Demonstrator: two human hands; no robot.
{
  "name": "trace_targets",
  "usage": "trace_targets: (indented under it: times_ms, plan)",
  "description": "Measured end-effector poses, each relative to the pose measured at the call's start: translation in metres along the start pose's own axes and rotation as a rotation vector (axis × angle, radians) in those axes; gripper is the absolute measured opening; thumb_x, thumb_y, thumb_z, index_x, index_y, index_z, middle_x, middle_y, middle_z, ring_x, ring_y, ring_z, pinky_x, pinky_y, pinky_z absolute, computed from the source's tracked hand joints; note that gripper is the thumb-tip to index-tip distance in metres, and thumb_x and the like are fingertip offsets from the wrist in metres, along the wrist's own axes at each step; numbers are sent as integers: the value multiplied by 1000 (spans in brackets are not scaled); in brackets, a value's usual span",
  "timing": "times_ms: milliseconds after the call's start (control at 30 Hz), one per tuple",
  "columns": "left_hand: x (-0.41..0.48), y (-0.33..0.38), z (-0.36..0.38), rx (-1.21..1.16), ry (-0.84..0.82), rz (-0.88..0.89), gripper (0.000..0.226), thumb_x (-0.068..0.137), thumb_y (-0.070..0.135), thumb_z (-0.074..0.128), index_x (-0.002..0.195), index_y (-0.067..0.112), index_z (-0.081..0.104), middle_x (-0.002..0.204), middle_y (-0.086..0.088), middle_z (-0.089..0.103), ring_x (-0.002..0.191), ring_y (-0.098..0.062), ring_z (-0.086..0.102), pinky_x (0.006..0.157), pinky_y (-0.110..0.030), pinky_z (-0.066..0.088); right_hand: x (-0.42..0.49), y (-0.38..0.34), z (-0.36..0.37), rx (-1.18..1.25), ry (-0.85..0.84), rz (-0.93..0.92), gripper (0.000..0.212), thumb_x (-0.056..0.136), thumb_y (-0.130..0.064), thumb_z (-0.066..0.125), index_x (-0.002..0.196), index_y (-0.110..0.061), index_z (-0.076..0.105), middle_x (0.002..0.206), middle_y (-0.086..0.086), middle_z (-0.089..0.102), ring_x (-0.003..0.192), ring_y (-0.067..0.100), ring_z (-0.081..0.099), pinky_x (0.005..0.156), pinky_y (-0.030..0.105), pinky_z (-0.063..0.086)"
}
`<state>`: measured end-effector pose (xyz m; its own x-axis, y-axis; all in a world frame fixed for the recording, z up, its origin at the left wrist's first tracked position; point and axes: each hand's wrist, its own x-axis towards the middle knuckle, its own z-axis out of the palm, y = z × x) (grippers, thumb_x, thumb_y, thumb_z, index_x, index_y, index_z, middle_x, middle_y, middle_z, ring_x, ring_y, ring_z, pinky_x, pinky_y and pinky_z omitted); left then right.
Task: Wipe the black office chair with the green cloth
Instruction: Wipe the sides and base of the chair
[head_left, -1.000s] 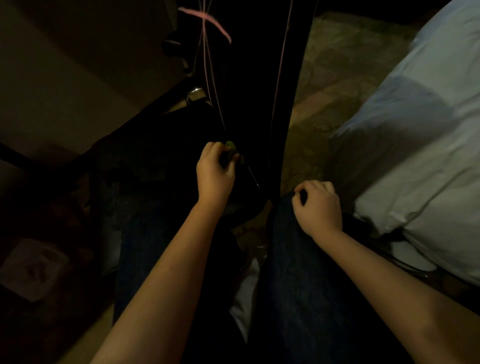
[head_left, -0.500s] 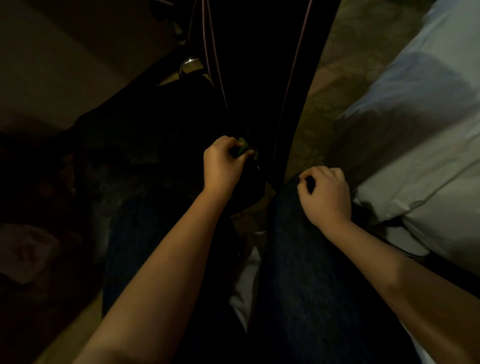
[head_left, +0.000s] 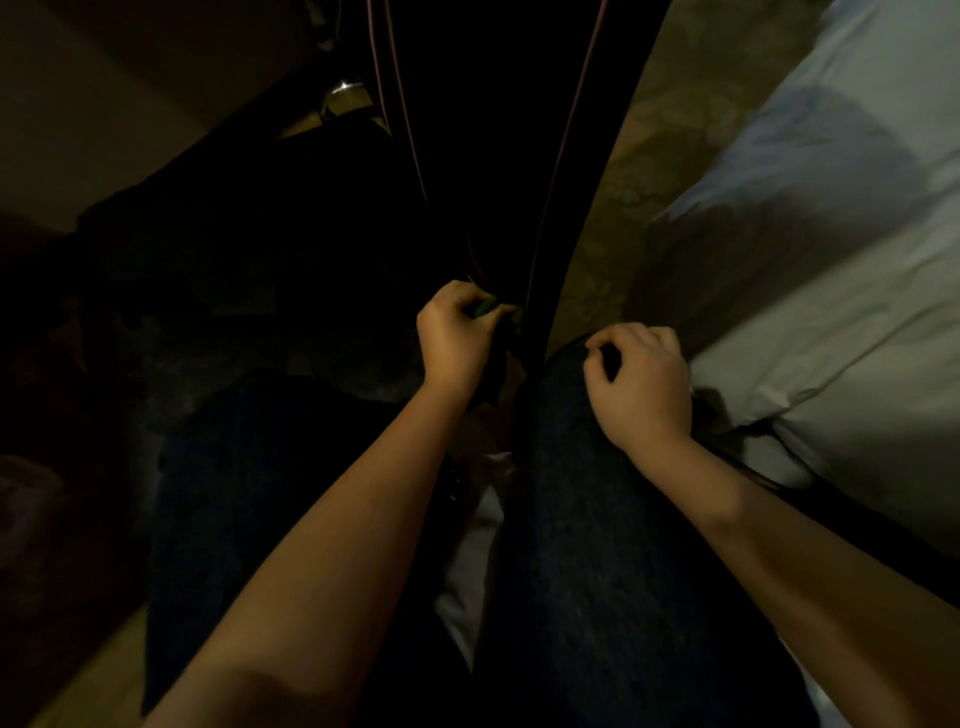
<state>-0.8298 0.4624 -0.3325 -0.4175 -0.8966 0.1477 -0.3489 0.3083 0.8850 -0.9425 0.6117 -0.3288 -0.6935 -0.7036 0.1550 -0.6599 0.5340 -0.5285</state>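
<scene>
The scene is very dark. The black office chair (head_left: 493, 156) rises in front of me, its back edged with thin pink piping, seen almost edge-on. My left hand (head_left: 454, 338) grips the green cloth (head_left: 485, 307) low against the chair's back; only a small green patch shows between thumb and fingers. My right hand (head_left: 641, 384) rests on my right knee with its fingers curled and nothing in it.
My legs in dark blue jeans (head_left: 597, 545) fill the lower middle. A bed with pale sheets (head_left: 831, 260) runs along the right. Patterned floor (head_left: 670, 114) shows between chair and bed. Dark furniture and a metal fitting (head_left: 340, 88) lie on the left.
My left hand with the cloth has slid a little down and right along the chair's back. The view has shifted; my right hand stays on the knee.
</scene>
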Motion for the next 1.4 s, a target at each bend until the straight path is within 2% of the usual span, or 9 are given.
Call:
trace_targets:
  times_ms: [100,233,333,500,867,1000,1167,1267,1400]
  plan:
    - [2,-2,1,-34,-3,-4,13,78,4,78,84,12,71,86,-4,64,86,-13,62,75,-10,47,1,1,-1,3,0,6,11,87,-20,57,90,-18,68,97,0,66,100,25,50,84,41,46]
    - [1,3,-1,-76,-21,-40,9,79,1,77,87,2,73,91,-12,68,90,-21,65,80,-24,52,4,-1,-1,19,-10,-6,11,88,-18,57,91,-17,68,97,0,66,100,26,50,85,42,45]
    - [-4,6,-4,-54,15,-45,8,78,3,77,82,1,70,85,-7,63,86,-17,62,75,-17,48,3,-2,-3,14,-14,-12,12,89,-19,56,91,-17,68,98,0,66,101,25,50,84,40,45]
    - [-11,10,-19,-66,70,-53,8,82,5,75,89,6,73,93,-9,66,90,-12,61,81,-13,48,1,1,-4,13,0,-9,12,88,-19,56,89,-18,67,97,-1,65,100,25,50,81,38,43]
    - [-7,50,-71,-146,161,5,12,82,7,76,94,8,73,96,-12,68,93,-15,64,79,-15,49,-1,-4,-6,-21,-25,-15,13,88,-21,55,90,-16,67,95,3,66,97,26,50,80,40,46]
    - [10,96,-91,-202,185,96,11,84,11,75,94,11,71,97,-9,68,92,-10,64,82,-17,49,-2,-6,-10,-39,-52,-12,15,89,-22,54,92,-14,67,97,4,66,98,26,49,82,41,46]
    - [37,172,-110,-171,179,303,18,85,14,74,101,5,71,99,-8,67,96,-17,63,90,-30,51,-3,-9,-17,-75,-115,1,16,92,-25,53,91,-11,61,97,9,61,102,28,48,84,43,44]
    - [48,201,-114,-49,155,404,24,85,18,74,106,6,69,106,-6,66,100,-12,62,91,-24,51,-3,-7,-20,-92,-137,16,23,94,-27,51,104,-11,64,108,9,62,106,28,46,88,43,44]
    - [46,203,-114,125,160,481,28,87,16,72,112,6,65,113,-5,63,104,-8,57,93,-14,45,-3,-4,-20,-96,-115,11,23,94,-28,50,105,-13,64,108,8,62,105,26,46,87,40,44]
